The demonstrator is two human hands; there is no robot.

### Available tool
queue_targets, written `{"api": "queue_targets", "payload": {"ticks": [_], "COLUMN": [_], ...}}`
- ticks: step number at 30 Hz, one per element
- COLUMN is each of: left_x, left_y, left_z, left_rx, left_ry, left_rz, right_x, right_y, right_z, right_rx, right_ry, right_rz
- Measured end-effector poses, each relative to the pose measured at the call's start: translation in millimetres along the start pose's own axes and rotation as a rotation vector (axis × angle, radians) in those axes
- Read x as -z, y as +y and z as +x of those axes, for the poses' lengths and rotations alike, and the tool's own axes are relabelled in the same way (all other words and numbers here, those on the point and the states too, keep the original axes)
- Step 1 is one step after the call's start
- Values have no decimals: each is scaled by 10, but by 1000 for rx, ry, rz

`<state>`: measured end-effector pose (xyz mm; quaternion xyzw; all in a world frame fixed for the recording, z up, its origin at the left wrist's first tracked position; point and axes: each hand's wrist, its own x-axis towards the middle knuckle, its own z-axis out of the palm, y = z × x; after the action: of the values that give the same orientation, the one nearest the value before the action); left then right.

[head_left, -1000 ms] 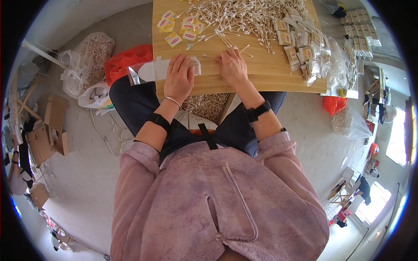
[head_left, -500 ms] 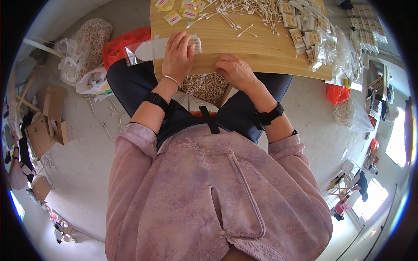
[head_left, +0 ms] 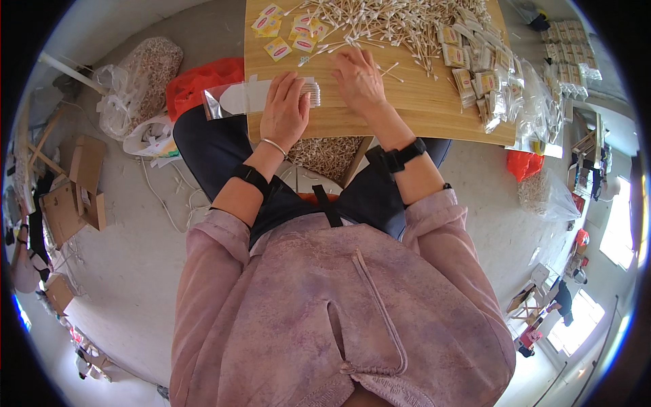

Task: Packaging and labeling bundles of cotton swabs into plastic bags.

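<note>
Near the table's front edge, my left hand (head_left: pixel 285 108) rests with its fingers closed over a small stack of cotton swabs (head_left: pixel 313 95), whose white tips stick out on the right. A clear plastic bag (head_left: pixel 215 103) with a white panel lies left of that hand and overhangs the table edge. My right hand (head_left: pixel 361 83) is over the tabletop, fingers apart and loosely bent, at the front of a loose pile of cotton swabs (head_left: pixel 400 27). Nothing shows in it. Small yellow-and-white printed cards (head_left: pixel 278 48) lie at the far left of the table.
Packed swab bags (head_left: pixel 478 74) are heaped on the right of the wooden table (head_left: pixel 407 112), beside clear plastic bags (head_left: pixel 536 95). A box of swabs (head_left: pixel 325 156) stands between my legs. Red bags (head_left: pixel 207 81) and a swab-filled sack (head_left: pixel 152 68) are at the left.
My right hand has moved from the table's front edge forward to the swab pile, its fingers spreading. My left hand stays on the stack; the view has shifted slightly.
</note>
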<state>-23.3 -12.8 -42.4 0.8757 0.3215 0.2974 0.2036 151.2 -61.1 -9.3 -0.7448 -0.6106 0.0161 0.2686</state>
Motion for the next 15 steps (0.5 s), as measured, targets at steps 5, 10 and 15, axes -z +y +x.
{"api": "queue_targets", "payload": {"ticks": [5, 10, 15], "left_x": [3, -7, 18], "left_y": [27, 6, 33], "left_z": [-1, -33, -22], "left_rx": [1, 7, 53], "left_ry": [1, 15, 33], "left_rz": [-2, -4, -78], "right_x": [-172, -243, -278], "right_y": [85, 49, -74], "right_z": [224, 157, -10], "right_rx": [4, -7, 89], "right_ry": [35, 0, 38], "right_rz": [-87, -78, 21]}}
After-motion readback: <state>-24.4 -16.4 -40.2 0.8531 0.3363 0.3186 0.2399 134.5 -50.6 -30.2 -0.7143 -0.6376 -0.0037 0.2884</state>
